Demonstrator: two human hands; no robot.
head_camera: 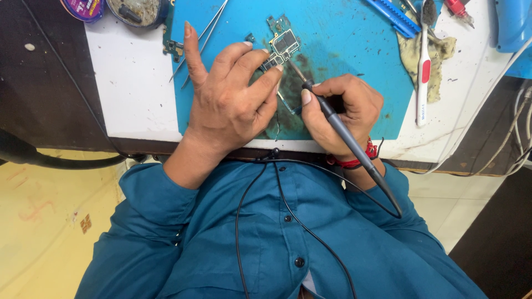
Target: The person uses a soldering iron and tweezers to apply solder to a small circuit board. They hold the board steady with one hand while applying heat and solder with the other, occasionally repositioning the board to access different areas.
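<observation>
At the far edge of the blue work mat [343, 50], I see several tools cut off by the frame: a blue plastic handle [390, 14], a red-tipped tool [459, 11] and a round tin [138, 11]. The board's lower part is hidden behind the fingers, and I cannot read where the tip lands. My left hand [227, 102] lies spread, its fingertips pressing the small green circuit board [282, 44] onto the mat, index finger lifted clear. My right hand [343, 113] is closed pen-style around the slim black soldering probe [338, 124], its metal tip angled toward the board. The stained mat sits on a white tabletop [133, 83]; a red-and-white toothbrush [424, 66] rests on a dirty rag [421, 52], thin metal tweezers [208, 33] beside my left hand.
</observation>
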